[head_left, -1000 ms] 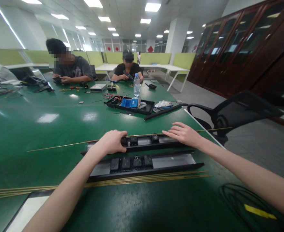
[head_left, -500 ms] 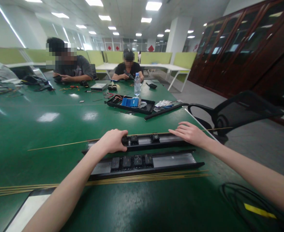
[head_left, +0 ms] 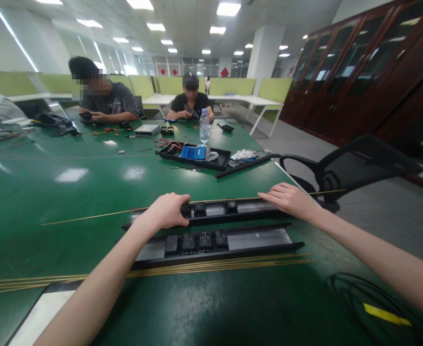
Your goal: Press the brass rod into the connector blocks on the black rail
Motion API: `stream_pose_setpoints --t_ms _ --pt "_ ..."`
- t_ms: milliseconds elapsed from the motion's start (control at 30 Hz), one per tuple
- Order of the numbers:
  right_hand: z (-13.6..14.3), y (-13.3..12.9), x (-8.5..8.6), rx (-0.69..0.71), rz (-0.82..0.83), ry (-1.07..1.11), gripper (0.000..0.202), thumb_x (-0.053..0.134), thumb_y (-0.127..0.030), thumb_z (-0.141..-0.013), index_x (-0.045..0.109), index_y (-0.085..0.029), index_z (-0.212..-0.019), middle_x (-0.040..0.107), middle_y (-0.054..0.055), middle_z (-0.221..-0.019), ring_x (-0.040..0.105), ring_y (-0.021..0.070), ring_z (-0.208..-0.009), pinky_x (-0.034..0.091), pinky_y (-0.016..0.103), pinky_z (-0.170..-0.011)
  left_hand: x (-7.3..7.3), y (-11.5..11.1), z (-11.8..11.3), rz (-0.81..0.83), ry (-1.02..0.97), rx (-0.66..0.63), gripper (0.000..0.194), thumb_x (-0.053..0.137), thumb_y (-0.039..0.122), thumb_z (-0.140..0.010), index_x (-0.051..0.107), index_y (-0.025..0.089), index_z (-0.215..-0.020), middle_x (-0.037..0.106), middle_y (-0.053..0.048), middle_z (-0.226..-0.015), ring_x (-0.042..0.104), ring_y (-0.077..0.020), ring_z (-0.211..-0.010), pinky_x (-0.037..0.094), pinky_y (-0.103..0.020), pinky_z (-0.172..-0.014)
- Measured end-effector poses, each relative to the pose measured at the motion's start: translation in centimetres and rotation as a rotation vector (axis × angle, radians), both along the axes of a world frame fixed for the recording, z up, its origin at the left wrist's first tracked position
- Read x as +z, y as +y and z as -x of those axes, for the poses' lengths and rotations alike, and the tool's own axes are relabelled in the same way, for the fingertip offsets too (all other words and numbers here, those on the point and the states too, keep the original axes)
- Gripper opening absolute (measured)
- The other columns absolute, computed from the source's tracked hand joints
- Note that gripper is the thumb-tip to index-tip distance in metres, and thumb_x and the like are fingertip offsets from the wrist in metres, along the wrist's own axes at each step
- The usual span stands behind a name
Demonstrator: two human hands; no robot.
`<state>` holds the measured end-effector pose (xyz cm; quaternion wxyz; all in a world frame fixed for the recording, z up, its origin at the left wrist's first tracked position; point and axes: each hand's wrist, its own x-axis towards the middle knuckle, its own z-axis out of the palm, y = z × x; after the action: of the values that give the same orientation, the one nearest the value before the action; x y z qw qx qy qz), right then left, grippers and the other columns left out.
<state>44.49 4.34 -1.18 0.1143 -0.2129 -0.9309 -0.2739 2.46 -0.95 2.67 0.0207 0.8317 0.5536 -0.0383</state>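
The cable (head_left: 351, 293) is cut off at lower right. Beyond the near tray (head_left: 258, 239), the far tray (head_left: 214, 218) is gripped by the left hand (head_left: 170, 210), its end blocks partly hidden; under the right hand (head_left: 286, 199), contact cannot be told.

Way through: green tabletop (head_left: 153, 183) between black tray (head_left: 197, 164) and far black channel (head_left: 229, 219); thin brass rod (head_left: 89, 217) crosses it. Narrow gap to near black channel (head_left: 258, 240). Left hand (head_left: 168, 210), right hand (head_left: 288, 199) block above far black channel. Bottle (head_left: 204, 127) upright behind tray.
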Motion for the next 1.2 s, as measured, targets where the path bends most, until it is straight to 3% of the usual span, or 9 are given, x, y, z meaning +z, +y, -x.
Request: stream_pose_setpoints --t_ms 267,1200 --pt "-1.4 0.2 -0.4 -0.017 -0.072 -0.01 0.032 0.049 -0.013 -0.098 0.066 -0.015 -0.126 0.075 0.007 -0.089 0.06 0.0174 -0.081 0.043 0.031 -0.072 -0.1 0.0 0.0 -0.006 0.003 -0.01 0.039 0.07 0.044 -0.069 0.064 0.024 -0.102 0.076 -0.01 -0.099 0.072 -0.0319 -0.091 0.051 -0.037 -0.072" --pt "-5.1 0.1 0.2 -0.066 -0.014 -0.023 0.033 0.049 -0.017 -0.098 0.067 -0.017 -0.126 0.076 0.008 -0.092 0.062 0.0197 -0.089 0.044 0.034 -0.077 -0.1 0.0 0.1 -0.002 -0.015 -0.007 0.036 0.069 0.042 -0.069 0.064 0.023 -0.1 0.076 -0.01 -0.098 0.072 -0.0326 -0.091 0.052 -0.037 -0.073"
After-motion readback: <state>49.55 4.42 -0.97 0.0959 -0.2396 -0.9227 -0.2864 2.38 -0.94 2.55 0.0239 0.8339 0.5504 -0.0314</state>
